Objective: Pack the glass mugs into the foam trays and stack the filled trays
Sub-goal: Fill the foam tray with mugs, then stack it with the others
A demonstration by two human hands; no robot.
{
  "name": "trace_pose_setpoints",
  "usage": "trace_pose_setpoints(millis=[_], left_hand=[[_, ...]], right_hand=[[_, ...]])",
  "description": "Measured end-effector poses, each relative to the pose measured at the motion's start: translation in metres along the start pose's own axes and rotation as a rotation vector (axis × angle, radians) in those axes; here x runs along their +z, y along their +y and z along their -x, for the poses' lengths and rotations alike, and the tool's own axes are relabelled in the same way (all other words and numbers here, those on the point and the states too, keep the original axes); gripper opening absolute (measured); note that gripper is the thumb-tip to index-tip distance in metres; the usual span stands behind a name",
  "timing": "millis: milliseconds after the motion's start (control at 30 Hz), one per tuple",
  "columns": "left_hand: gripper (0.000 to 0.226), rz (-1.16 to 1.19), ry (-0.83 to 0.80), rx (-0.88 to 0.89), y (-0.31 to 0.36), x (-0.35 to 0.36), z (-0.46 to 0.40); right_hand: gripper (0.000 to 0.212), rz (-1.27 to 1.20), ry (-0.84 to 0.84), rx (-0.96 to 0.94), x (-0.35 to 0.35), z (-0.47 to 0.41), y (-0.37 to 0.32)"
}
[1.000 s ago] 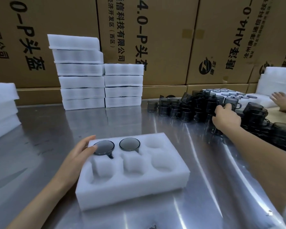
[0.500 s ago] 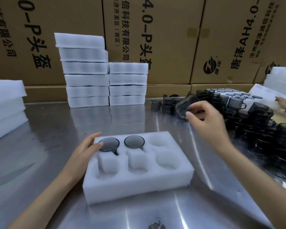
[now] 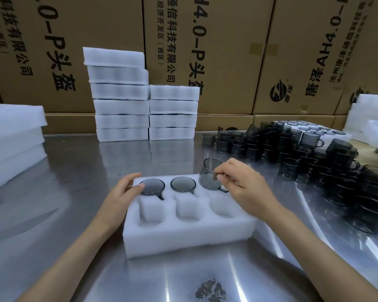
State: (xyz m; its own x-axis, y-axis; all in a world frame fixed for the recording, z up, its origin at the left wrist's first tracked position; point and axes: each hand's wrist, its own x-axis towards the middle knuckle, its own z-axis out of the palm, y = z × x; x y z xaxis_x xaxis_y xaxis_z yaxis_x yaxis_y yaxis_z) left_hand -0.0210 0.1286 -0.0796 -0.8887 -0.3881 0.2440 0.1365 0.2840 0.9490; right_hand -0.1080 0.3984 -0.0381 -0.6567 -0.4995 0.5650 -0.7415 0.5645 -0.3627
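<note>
Foam tray (image 3: pixel 183 234), white, six-pocketed, lying flat on a shiny metal table (image 3: pixel 59 192) just ahead of the viewer. Near row of tray pockets unfilled, two of them with foam blocks standing in them. Far row of the tray: two smoky glass mugs seated, first mug (image 3: pixel 152 186) in the left pocket, second mug (image 3: pixel 183 184) in the middle pocket, rims up.

Left hand (image 3: pixel 120 197) resting against the tray's far left corner, fingers relaxed and nearly straight, thumb tip touching the rim of the first mug.

Right hand (image 3: pixel 247 188) above the tray's far right corner, thumb and forefinger pinching the rim of a third mug (image 3: pixel 210 175). Third mug tilted, mouth leaning away toward the left, base partly down in the far right pocket, handle pointing toward the viewer.

Beyond the tray to the right: a dense heap of loose mugs (image 3: pixel 303 158), dark grey glass, some stacked on one another. Behind that heap, another tray (image 3: pixel 310 129) with mugs in it, details too small to tell.

Left of the tray, at the table edge: a pile of white foam sheets (image 3: pixel 11 136).

Straight beyond the tray: two stacks of trays (image 3: pixel 144 110) side by side, left stack taller.

Farthest back: a wall of brown cardboard boxes (image 3: pixel 223 51) printed with black lettering.
</note>
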Motion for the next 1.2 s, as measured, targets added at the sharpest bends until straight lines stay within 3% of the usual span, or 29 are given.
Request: trace_pose_setpoints(millis=[167,300,533,600,700,833,967,1100,1200], left_hand=[[0.024,-0.033,-0.016,-0.006,0.000,-0.001,0.002],[0.048,-0.023,-0.041,-0.014,0.002,-0.002,0.003],[0.036,-0.240,0.001,0.172,0.020,-0.005,0.002],[0.040,-0.298,-0.063,0.284,0.037,-0.002,0.006],[0.045,-0.465,-0.289,0.430,0.060,0.014,0.016],[0.053,-0.764,-0.519,0.505,0.069,0.045,0.023],[0.056,-0.893,-0.593,0.505,0.069,0.063,0.019],[0.050,-0.918,-0.620,0.450,0.067,0.063,0.015],[0.057,-0.915,-0.616,0.437,0.069,0.064,0.013]], right_hand=[[0.017,0.044,-0.059,-0.004,-0.002,0.001,0.002],[0.017,0.039,-0.078,-0.014,0.001,0.001,0.005],[0.037,-0.224,0.136,0.045,-0.002,0.008,0.013],[0.043,-0.270,0.102,0.089,-0.001,0.009,0.018],[0.050,-0.255,-0.028,0.102,0.001,0.009,0.022],[0.047,-0.256,-0.120,0.081,0.002,0.010,0.022],[0.050,-0.298,-0.156,0.109,0.002,0.013,0.023],[0.036,-0.378,-0.253,0.161,0.003,0.013,0.023],[0.041,-0.408,-0.309,0.189,0.001,0.011,0.024]])
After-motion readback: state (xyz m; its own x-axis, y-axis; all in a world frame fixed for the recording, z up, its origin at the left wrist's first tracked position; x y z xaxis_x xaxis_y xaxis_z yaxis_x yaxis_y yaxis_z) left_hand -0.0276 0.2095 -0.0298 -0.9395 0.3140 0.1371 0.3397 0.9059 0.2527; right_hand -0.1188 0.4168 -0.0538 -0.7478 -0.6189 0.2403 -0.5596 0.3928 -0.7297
